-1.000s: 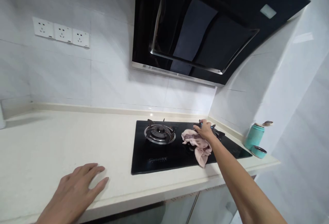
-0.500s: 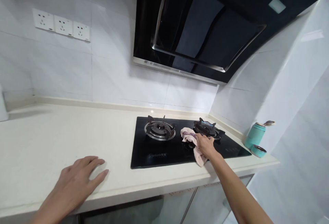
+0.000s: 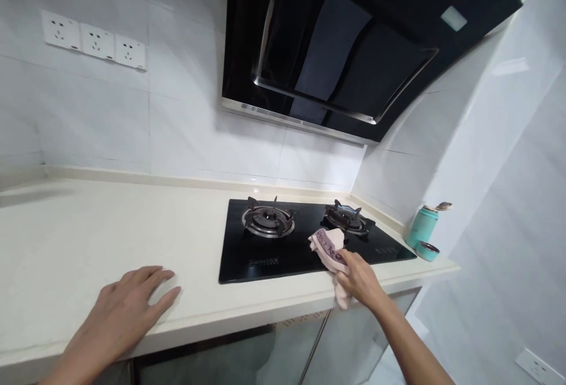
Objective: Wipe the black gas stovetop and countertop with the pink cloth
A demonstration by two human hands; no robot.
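A pale pink cloth [image 3: 326,244] with a purple patterned band is gripped in my right hand [image 3: 360,277]. It lies against the front of the black glass gas stove [image 3: 247,272], and its lower end hangs over the counter's front edge. The stove's left burner [image 3: 269,220] and right burner [image 3: 349,219] stand behind the cloth. My left hand [image 3: 121,308] rests on the cream countertop [image 3: 110,226] to the left of the stove, fingers slightly apart and holding nothing.
Above the stove slants a black range hood [image 3: 336,49]. At the right end of the counter are a teal canister [image 3: 422,227] with its lid tilted up and a small teal bowl [image 3: 427,250]. Wall sockets [image 3: 95,41] sit at the upper left.
My right hand has drawn the cloth toward the front edge, away from the right burner. The camera has turned slightly right; my left hand stays on the counter.
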